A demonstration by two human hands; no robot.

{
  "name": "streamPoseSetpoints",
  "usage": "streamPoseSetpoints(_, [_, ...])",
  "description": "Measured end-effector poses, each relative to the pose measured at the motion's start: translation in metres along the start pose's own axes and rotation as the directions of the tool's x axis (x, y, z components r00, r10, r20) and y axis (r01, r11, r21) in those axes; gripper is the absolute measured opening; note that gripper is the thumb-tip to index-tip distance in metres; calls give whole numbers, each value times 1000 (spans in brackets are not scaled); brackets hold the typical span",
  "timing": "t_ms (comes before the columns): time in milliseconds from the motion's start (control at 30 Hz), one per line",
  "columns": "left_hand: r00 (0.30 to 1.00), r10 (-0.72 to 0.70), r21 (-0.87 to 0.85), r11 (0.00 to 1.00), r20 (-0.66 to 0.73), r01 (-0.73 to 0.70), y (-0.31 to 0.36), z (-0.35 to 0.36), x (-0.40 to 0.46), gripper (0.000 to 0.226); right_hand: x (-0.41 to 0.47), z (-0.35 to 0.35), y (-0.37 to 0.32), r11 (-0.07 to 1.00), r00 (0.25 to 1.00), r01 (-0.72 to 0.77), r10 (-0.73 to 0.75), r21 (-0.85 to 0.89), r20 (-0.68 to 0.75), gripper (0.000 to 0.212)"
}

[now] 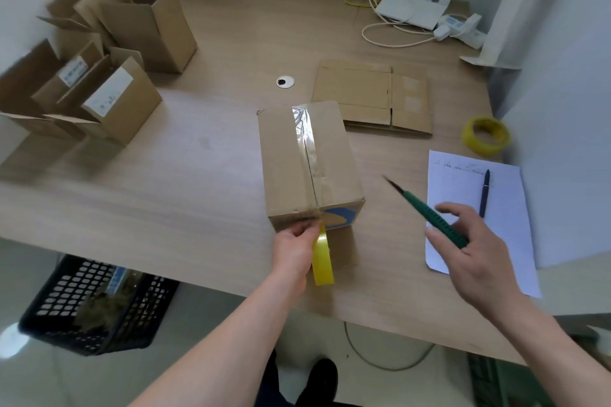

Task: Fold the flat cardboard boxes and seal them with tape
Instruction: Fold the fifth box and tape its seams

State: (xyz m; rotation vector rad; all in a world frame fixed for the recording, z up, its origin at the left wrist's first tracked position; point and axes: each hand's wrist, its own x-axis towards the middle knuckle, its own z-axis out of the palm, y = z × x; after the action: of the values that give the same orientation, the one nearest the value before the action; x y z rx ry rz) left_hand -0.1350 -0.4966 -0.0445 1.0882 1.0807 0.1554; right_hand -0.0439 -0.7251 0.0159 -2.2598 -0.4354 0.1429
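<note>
Desk; taped box; cutter

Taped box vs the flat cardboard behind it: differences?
The taped box is folded up into a solid shape; the flat cardboard lies collapsed on the table. The taped box has clear tape along its top seam; the flat cardboard's flaps are unsealed. The left hand touches the box; nothing touches the flat cardboard. Both are brown corrugated cardboard.

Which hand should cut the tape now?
Probably the right hand: it grips the green-handled knife, blade toward the box. The left hand is busy holding the tape roll.
</note>
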Motion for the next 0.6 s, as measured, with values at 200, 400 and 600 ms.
streamPoseSetpoints(200, [1000,13,18,1000,-2,-13,-1,0,2,4,-20,7,-44,918,909,380,-347,-115,232,21])
streamPoseSetpoints(400, [1000,14,41,999,-12,-14,-2,-1,3,5,-7,29,-49,856,857,461,-361,-233,367,29])
streamPoseSetpoints(600, [1000,22,69,997,-19,-21,1,-2,6,6,4,33,-54,807,835,505,-366,-305,411,28])
